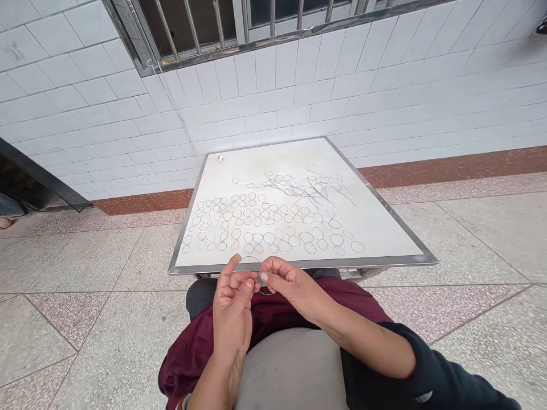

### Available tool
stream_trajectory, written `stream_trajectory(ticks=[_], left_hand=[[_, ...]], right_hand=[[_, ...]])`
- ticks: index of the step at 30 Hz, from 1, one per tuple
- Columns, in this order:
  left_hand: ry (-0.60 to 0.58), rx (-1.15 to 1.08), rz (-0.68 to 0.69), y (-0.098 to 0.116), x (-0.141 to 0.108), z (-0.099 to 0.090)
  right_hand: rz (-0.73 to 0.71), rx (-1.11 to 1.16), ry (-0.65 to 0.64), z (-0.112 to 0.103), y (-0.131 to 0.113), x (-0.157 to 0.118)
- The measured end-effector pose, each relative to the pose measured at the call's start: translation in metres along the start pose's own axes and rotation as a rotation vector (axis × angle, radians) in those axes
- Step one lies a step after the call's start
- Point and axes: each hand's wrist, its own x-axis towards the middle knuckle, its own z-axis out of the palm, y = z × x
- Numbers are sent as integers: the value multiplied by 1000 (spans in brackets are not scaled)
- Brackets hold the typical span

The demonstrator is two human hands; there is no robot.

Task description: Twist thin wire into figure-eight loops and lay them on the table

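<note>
Just in front of the table's near edge, my left hand (234,310) and my right hand (293,285) meet over a thin wire loop (251,257). One curve of the wire arches above my fingers and another shows below them. Both hands pinch it near its middle, where the fingertips hide the crossing. A piece of tan tape (235,259) wraps a fingertip of my left hand. On the white tabletop (252,162) beyond lie rows of figure-eight wire pieces (256,216). Behind them is a tangled heap of wires (299,185) with looped ends.
A small red-and-white object (220,159) sits at the table's far left corner. Metal trim (384,210) edges the tabletop. The table stands close to a white tiled wall (273,102), below a barred window (256,20). Speckled stone floor (470,228) surrounds it.
</note>
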Motion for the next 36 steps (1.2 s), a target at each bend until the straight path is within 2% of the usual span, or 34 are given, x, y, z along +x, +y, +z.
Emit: stream_trajectory(ticks=[12, 15, 19, 22, 32, 36], left_hand=[[28, 0, 4, 4, -1, 1], [39, -8, -6, 4, 0, 1], [54, -18, -29, 3, 0, 0], [60, -10, -40, 3, 0, -2], [63, 141, -2, 4, -1, -4], [71, 196, 38, 7, -1, -4]], right_hand=[[-93, -80, -9, -3, 3, -3], [-186, -158, 32, -4, 9, -3], [-373, -384, 69, -4, 12, -4], [-444, -491, 73, -5, 12, -4], [-513, -664, 103, -6, 11, -3], [-503, -732, 70, -8, 11, -4]])
